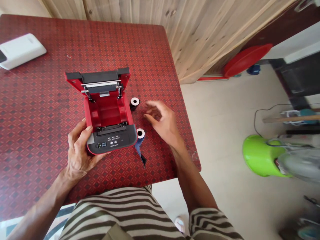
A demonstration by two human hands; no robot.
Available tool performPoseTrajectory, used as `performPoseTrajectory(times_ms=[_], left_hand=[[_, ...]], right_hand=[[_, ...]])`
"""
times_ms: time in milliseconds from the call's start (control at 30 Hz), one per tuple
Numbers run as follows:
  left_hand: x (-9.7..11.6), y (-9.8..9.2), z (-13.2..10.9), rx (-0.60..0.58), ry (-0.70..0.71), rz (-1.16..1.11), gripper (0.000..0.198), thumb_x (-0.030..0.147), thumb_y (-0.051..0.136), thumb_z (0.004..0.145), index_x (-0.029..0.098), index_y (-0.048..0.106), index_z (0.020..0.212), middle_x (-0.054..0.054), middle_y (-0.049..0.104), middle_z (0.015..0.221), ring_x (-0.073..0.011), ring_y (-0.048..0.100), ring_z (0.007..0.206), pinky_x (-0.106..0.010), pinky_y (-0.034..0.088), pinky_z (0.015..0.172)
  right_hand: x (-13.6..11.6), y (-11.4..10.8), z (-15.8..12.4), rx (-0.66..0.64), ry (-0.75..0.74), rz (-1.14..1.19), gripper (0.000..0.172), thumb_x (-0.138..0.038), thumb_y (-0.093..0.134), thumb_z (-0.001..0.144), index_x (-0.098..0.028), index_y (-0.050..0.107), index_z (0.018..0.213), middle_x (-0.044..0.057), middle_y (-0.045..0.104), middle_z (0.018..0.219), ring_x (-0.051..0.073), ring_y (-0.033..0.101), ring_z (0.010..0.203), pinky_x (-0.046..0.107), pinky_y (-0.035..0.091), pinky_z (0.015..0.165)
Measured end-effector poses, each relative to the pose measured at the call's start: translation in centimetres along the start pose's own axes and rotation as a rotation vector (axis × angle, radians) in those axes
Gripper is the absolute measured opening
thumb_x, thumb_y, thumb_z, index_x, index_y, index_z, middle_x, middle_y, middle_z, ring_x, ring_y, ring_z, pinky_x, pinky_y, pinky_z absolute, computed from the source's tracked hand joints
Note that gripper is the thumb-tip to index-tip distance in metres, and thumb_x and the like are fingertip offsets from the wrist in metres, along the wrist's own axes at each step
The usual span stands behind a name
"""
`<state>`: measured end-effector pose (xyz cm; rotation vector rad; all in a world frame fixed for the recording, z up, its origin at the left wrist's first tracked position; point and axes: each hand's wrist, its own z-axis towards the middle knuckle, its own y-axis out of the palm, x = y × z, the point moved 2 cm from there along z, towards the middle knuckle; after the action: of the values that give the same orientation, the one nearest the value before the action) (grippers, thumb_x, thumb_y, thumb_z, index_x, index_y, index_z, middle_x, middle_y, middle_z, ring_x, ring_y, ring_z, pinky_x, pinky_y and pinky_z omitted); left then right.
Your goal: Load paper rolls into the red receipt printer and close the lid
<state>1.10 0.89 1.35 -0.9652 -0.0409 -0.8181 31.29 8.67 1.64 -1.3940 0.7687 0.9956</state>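
A red and black label printer (111, 140) stands on the table with its lid (100, 78) raised, and its red inner bay shows no roll. My left hand (80, 148) grips the printer's near left corner, fingers on its side and thumb along the front edge. Just right of the printer stand two small rolls with white cores: a dark roll (134, 104) farther back and a blue ribbon roll (140, 134) nearer me, its loose tail trailing forward. My right hand (162, 121) hovers right of the dark roll, fingers curled and apart, holding nothing visible.
The red patterned table (155, 60) ends just beyond my right forearm. A white power bank (23, 50) lies at the far left. Wooden boards (200, 30) rise behind the table. On the floor to the right are a green stool (260, 155) and a red basin (246, 60).
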Motion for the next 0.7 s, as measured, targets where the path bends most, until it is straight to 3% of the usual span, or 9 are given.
performPoseTrajectory(times_ms=[67, 133, 233, 333, 433, 533, 600, 700], left_hand=[[0.0, 0.0, -0.1, 0.0, 0.002, -0.003, 0.11, 0.045, 0.092, 0.073, 0.015, 0.033, 0.161, -0.024, 0.049, 0.154, -0.037, 0.052, 0.142, -0.053, 0.053, 0.112], [0.0, 0.1, -0.1, 0.001, -0.003, -0.002, 0.11, 0.045, 0.092, 0.073, 0.016, 0.033, 0.161, -0.024, 0.049, 0.154, -0.0367, 0.052, 0.142, -0.053, 0.054, 0.112], [0.0, 0.0, -0.2, -0.005, -0.019, 0.002, 0.11, 0.046, 0.092, 0.073, 0.02, 0.032, 0.162, -0.022, 0.048, 0.155, -0.0369, 0.051, 0.143, -0.053, 0.055, 0.112], [0.0, 0.0, -0.2, -0.007, -0.031, -0.009, 0.11, 0.046, 0.091, 0.073, 0.022, 0.031, 0.162, -0.021, 0.047, 0.156, -0.0369, 0.052, 0.143, -0.054, 0.055, 0.112], [0.1, 0.0, -0.2, -0.007, -0.042, -0.018, 0.109, 0.046, 0.091, 0.074, 0.022, 0.031, 0.162, -0.022, 0.047, 0.156, -0.0372, 0.052, 0.143, -0.054, 0.056, 0.111], [0.2, 0.1, -0.3, -0.006, -0.048, -0.018, 0.105, 0.047, 0.089, 0.077, 0.022, 0.031, 0.161, -0.022, 0.047, 0.157, -0.0377, 0.053, 0.143, -0.055, 0.056, 0.111], [0.2, 0.1, -0.5, -0.015, -0.072, -0.011, 0.098, 0.049, 0.083, 0.083, 0.022, 0.031, 0.161, -0.019, 0.046, 0.158, -0.0383, 0.052, 0.143, -0.056, 0.056, 0.112], [0.1, 0.0, -0.6, -0.024, -0.077, -0.009, 0.094, 0.052, 0.079, 0.086, 0.023, 0.03, 0.161, -0.017, 0.045, 0.158, -0.0384, 0.052, 0.143, -0.056, 0.056, 0.111]], right_hand=[[-0.7, -0.6, -1.7, -0.135, 0.0, -0.076, 0.028, -0.014, 0.066, 0.086, -0.024, 0.071, 0.112, 0.004, 0.075, 0.104, 0.018, 0.069, 0.082, 0.036, 0.056, 0.077], [-1.2, -0.2, -3.2, -0.271, -0.038, -0.112, 0.035, -0.01, 0.066, 0.084, -0.024, 0.071, 0.116, 0.005, 0.076, 0.112, 0.02, 0.07, 0.093, 0.039, 0.056, 0.086], [-1.4, 1.0, -4.2, -0.237, -0.1, -0.136, 0.029, -0.012, 0.066, 0.088, -0.023, 0.071, 0.114, 0.006, 0.077, 0.113, 0.023, 0.069, 0.105, 0.043, 0.053, 0.096], [-2.2, 1.0, -4.4, -0.173, -0.108, -0.118, 0.02, -0.015, 0.065, 0.091, -0.022, 0.071, 0.108, 0.005, 0.076, 0.104, 0.022, 0.069, 0.097, 0.041, 0.054, 0.09], [-5.2, -0.8, -3.9, -0.149, -0.179, -0.109, 0.029, -0.013, 0.064, 0.092, -0.025, 0.068, 0.119, 0.005, 0.074, 0.115, 0.023, 0.069, 0.107, 0.043, 0.053, 0.096], [-9.6, -1.6, -2.6, -0.195, -0.34, -0.177, 0.036, -0.015, 0.065, 0.095, -0.027, 0.064, 0.128, 0.007, 0.072, 0.125, 0.027, 0.066, 0.117, 0.048, 0.052, 0.103], [-11.9, -0.5, -1.4, -0.231, -0.445, -0.303, 0.035, -0.013, 0.063, 0.097, -0.025, 0.064, 0.129, 0.008, 0.071, 0.125, 0.028, 0.064, 0.118, 0.049, 0.051, 0.105], [-13.5, 2.6, 0.6, -0.328, -0.528, -0.574, 0.027, -0.007, 0.052, 0.101, -0.017, 0.067, 0.12, 0.011, 0.072, 0.119, 0.028, 0.063, 0.113, 0.048, 0.051, 0.104]])
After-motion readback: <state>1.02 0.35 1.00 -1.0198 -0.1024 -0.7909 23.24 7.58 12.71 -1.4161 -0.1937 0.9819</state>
